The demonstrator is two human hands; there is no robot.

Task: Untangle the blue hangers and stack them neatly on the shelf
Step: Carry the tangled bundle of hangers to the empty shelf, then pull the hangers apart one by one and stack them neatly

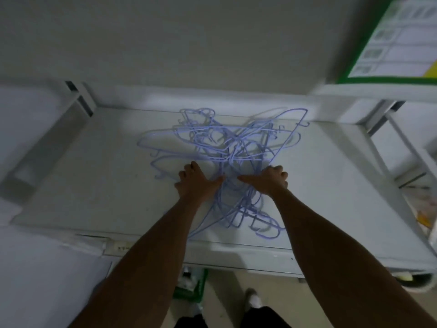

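A tangled heap of thin blue hangers point(227, 147) lies in the middle of the white shelf point(94, 185), reaching from the back rail almost to the front edge. My left hand point(197, 182) lies on the left side of the heap, fingers spread, thumb pointing right into the wires. My right hand point(269, 179) sits on the right side with its fingers curled down round some hanger wires and its thumb pointing left. Which wires each hand has hold of is hidden among the tangle.
The shelf has white metal posts at the back left point(78, 98) and right point(383, 117). A green-framed notice point(397, 43) hangs on the wall at the upper right. A green crate point(191, 285) stands on the floor below, and cluttered items point(423, 209) lie at the right.
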